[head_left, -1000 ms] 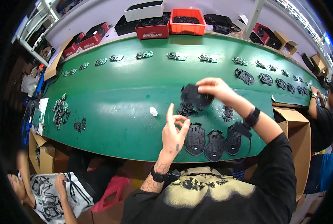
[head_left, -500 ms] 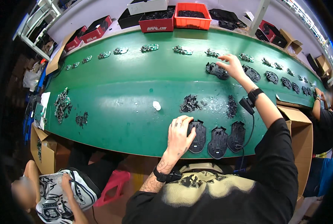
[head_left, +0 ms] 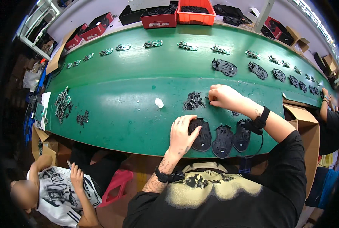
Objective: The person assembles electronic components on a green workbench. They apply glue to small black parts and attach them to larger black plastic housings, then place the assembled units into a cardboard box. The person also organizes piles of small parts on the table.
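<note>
Right hand [head_left: 225,98] came near, grip contents unclear; black plastic-bits pile [head_left: 194,101] just left. Left hand [head_left: 181,135] grasps black oval plastic shell [head_left: 203,137].

Black shells [head_left: 222,141] matt plastic, seemingly; tabletop [head_left: 116,129] smooth, glossy.

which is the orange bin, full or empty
Not empty: dark pieces show inside the orange bin; cannot tell how deep they lie.

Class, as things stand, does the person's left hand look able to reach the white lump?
Probably yes. The white lump lies beyond and left of the left hand, with nothing visible between them, though the fingers would first have to leave the black shell they appear to touch.
</note>
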